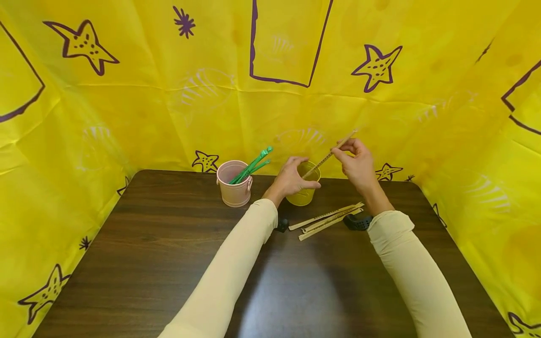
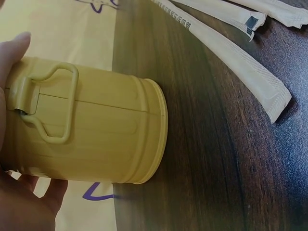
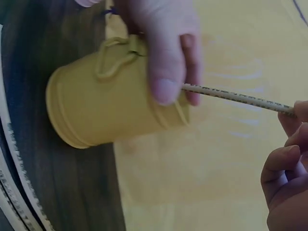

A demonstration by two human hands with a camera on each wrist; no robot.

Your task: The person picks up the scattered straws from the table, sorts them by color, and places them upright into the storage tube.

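Observation:
My left hand (image 1: pixel 289 178) grips a small yellow bucket (image 1: pixel 301 199) near its rim, with the thumb on the near side and the fingers round the far side. The bucket stands upright at the back of the table, its wire handle (image 2: pixel 72 103) hanging down its side in the left wrist view. Between thumb and fingertips, my right hand (image 1: pixel 359 164) pinches the upper part of a thin paper-wrapped straw (image 1: pixel 323 161) with printed writing. It slants down into the bucket's mouth, where its lower end is hidden. Several similar wrapped straws (image 1: pixel 313 220) lie on the table below the right wrist.
Left of the yellow bucket stands a pink bucket (image 1: pixel 235 195) with side handles, holding several green-wrapped sticks (image 1: pixel 255 165). The dark wooden table (image 1: pixel 160 263) meets a yellow cloth backdrop (image 1: pixel 148 131) with starfish drawings along its back and sides.

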